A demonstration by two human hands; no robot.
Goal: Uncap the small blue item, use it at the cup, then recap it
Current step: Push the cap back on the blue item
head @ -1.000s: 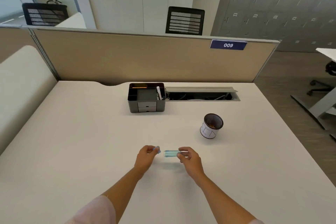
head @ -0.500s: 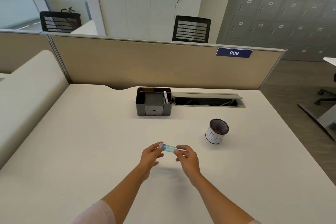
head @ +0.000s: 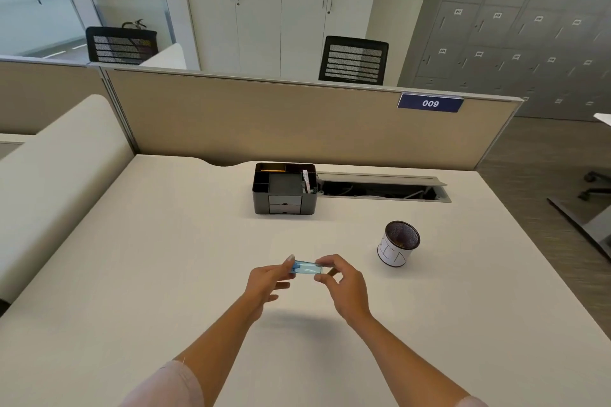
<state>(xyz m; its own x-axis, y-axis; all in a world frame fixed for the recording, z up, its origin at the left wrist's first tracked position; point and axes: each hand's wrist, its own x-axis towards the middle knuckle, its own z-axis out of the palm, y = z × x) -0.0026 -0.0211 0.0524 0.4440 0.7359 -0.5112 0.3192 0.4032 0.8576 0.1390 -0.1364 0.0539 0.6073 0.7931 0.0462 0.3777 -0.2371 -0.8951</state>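
Left hand [head: 268, 277] pinches the left end of the small blue item [head: 307, 267] w/ fingertips, right hand [head: 344, 281] grips the other end, so it's held level btwn both, up off the desk [head: 132, 274]. Can't tell if the cap's on. Black organizer [head: 284, 188] sits further back, cup [head: 397, 244] off to the right, tilted, not touching anything.

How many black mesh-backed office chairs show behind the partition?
2. One chair stands at the far left by the glass wall; the other chair is near centre, before the white cabinets. Others may be hidden behind the partition.
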